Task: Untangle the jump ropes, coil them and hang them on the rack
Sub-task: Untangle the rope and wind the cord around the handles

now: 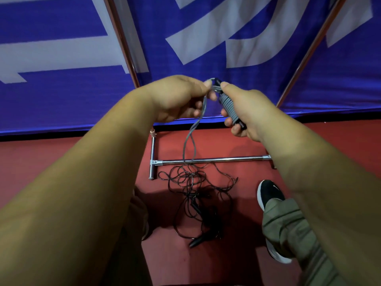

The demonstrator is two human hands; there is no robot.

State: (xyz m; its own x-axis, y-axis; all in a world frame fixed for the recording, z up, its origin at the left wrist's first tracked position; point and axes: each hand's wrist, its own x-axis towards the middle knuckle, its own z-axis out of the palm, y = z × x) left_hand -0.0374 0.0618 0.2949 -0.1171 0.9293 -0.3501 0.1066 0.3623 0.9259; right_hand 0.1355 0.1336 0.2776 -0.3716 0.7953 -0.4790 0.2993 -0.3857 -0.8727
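The right hand grips the grey jump rope by its cord-wrapped handles, the left hand pinches its cord at the top, and the slack falls across the rack's base bar into the tangled black jump rope on the floor, where winding it in may snag.

Glossy chrome-like metal rack, matt cloth banner, seemingly smooth plastic grey rope.
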